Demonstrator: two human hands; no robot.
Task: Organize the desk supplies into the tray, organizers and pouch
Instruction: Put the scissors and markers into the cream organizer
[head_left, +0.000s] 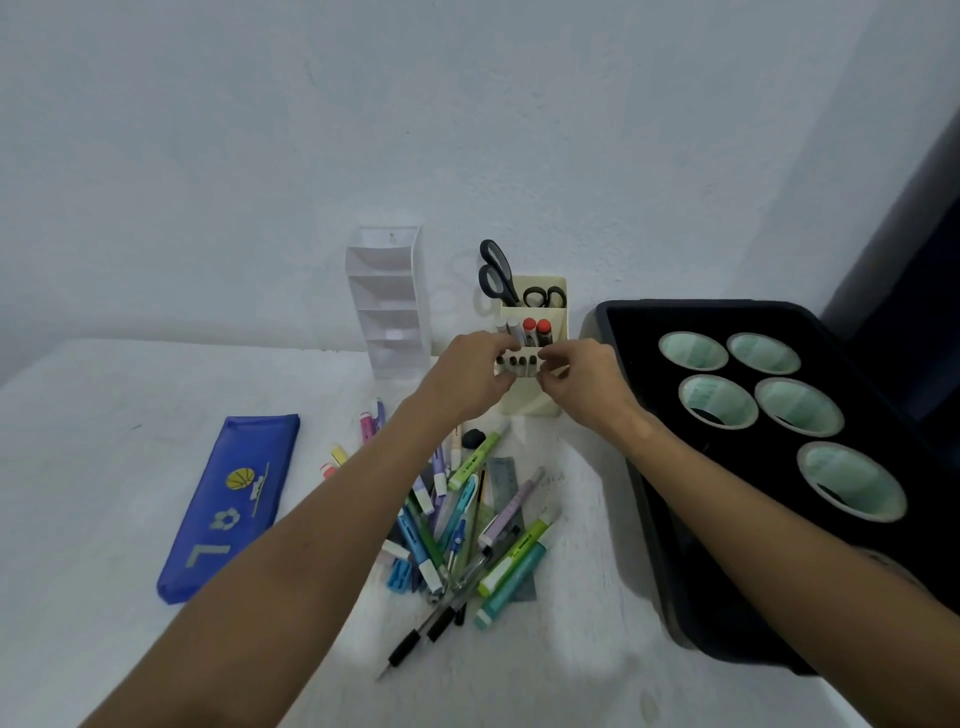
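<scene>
Both hands were at the front of the cream organizer (535, 400), which stood on the desk (104, 467) near the wall. The left hand (467, 376) and the right hand (576, 376) each had the fingers curled around a small row of dark-capped markers (517, 361), pinching it from the two sides, as if to settle it into the lowest front pocket; whether the markers were already seated was hard to tell, because the fingers covered the pocket edge. Behind them stood two red-capped markers (536, 330), and two pairs of scissors (496, 273) were in the back compartment. The white tiered organizer (387, 301) stood just beside, to the left. The blue pouch (228, 509) lay flat on the left of the desk, and the black tray (649, 467) with rolls of tape (719, 400) was on the right. A loose pile of pens and highlighters (467, 519) waited between the forearms. The risk, in my judgement, was that pressing on the front pocket could tip the light organizer backward or push it along the desk, and the tall scissors made it top-heavy. Also the forearms passed low over the pile and could scatter it.
</scene>
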